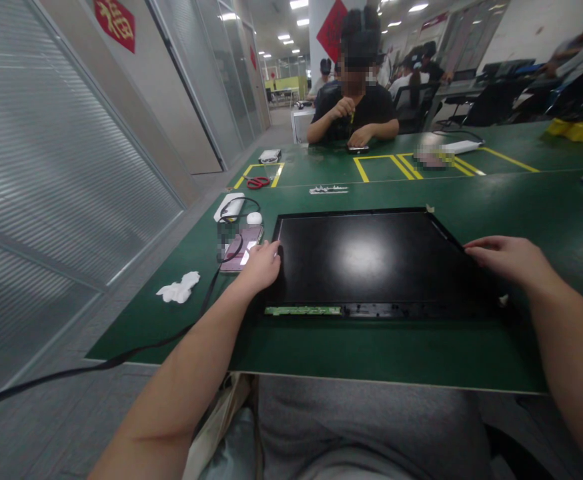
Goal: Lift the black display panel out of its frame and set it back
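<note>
A black flat screen panel lies face up on the green table, a thin green circuit strip showing along its near edge. My left hand rests on the panel's left edge, fingers curled around it. Over at the panel's right edge, my right hand has its fingers bent over the rim. Both hands grip the panel from opposite sides.
Left of the panel lie a phone, a white charger with a black cable, and a crumpled white tissue. Red scissors sit farther back. A person in black sits across the table. Glass partitions line the left.
</note>
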{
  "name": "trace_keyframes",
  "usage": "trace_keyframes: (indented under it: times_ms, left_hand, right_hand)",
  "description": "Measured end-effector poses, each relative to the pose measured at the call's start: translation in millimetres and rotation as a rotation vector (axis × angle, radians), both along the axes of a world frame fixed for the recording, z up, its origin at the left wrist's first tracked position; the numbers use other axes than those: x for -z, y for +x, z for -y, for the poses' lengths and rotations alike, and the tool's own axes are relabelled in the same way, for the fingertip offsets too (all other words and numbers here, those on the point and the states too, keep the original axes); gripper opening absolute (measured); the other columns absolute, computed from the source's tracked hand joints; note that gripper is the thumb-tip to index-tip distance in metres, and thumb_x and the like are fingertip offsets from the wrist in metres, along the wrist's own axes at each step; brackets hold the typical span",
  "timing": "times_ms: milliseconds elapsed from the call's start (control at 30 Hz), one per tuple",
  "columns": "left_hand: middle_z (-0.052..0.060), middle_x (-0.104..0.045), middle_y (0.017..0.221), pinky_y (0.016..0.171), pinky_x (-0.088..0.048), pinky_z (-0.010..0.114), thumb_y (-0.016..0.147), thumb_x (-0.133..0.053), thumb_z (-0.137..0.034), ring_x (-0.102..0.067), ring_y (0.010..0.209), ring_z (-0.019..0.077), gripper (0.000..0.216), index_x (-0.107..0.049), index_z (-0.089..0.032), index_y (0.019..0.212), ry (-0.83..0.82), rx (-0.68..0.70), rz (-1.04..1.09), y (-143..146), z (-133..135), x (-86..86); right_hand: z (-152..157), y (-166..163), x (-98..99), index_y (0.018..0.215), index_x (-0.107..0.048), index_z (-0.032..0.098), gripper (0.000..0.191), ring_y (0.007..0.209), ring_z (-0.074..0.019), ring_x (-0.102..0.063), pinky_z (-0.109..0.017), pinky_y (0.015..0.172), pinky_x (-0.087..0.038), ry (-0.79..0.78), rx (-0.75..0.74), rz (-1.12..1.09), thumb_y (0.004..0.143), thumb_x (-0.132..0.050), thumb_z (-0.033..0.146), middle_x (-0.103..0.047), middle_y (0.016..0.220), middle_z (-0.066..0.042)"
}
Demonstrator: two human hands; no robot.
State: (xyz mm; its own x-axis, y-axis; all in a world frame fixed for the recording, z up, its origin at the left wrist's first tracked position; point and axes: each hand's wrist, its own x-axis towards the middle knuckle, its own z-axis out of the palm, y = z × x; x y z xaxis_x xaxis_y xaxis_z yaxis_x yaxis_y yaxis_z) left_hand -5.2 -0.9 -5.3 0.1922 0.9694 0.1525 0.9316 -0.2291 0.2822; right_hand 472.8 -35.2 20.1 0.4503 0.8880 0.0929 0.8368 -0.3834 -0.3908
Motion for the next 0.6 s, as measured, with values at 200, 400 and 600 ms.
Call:
trace_keyframes:
  times_ms: [200, 400, 600]
  left_hand:
    - [0.017, -0.062, 0.136, 0.111, -0.039, 0.045, 0.084, -0.043, -0.009, -0.055, 0.127, 0.0321, 0.054, -0.058, -0.012, 0.136, -0.008, 0.015, 0.06, -4.9, -0.3, -3.2]
    - [0.014, -0.066, 0.131, 0.109, -0.042, 0.047, 0.083, -0.045, -0.008, -0.057, 0.125, 0.0327, 0.052, -0.063, -0.016, 0.132, -0.002, 0.013, 0.11, -4.9, 1.0, -6.3]
    - [0.011, -0.07, 0.123, 0.105, -0.046, 0.045, 0.084, -0.043, -0.009, -0.062, 0.118, 0.0293, 0.048, -0.068, -0.018, 0.124, -0.001, -0.02, 0.33, -2.4, 2.2, -8.3]
  right_hand:
    - [-0.4, 0.8, 3.4, 0.07, -0.065, 0.023, 0.026, 0.053, -0.0162, -0.052, -0.03, 0.051, -0.036, 0.009, 0.001, -0.013, 0.055, -0.05, 0.038, -0.057, 0.053, -0.001]
    - [0.4, 1.9, 6.3, 0.068, -0.065, 0.024, 0.025, 0.054, -0.0161, -0.051, -0.03, 0.051, -0.036, 0.035, -0.001, -0.007, 0.055, -0.049, 0.039, -0.058, 0.057, -0.001]
    - [0.5, 2.0, 5.9, 0.065, -0.064, 0.025, 0.023, 0.055, -0.0163, -0.051, -0.03, 0.051, -0.037, 0.056, -0.008, 0.016, 0.055, -0.049, 0.039, -0.058, 0.059, 0.0]
